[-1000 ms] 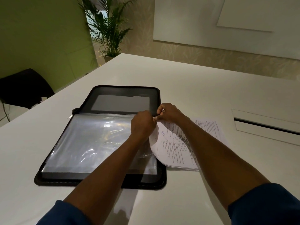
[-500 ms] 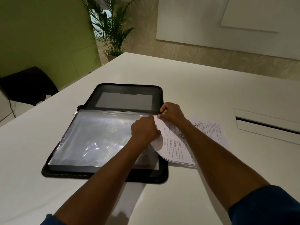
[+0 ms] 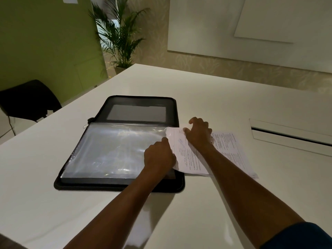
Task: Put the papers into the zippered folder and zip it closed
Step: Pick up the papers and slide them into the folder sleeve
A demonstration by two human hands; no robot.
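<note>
Since a second ago the right hand [image 3: 198,132] has let go of the sheets' corner and now presses flat, fingers spread, on the stack of white printed papers [image 3: 206,155], while the left hand [image 3: 159,156] stays curled, pinching their left edge at the clear plastic sleeve [image 3: 115,150]. Lying half across the open black zippered folder [image 3: 140,105] and half on the white bench [image 3: 197,87], the thin, floppy sheets could buckle or catch at the sleeve's mouth if pushed unevenly.

Dim room; glare on plastic sleeve [image 3: 115,150]; wide-angle edge distortion.
</note>
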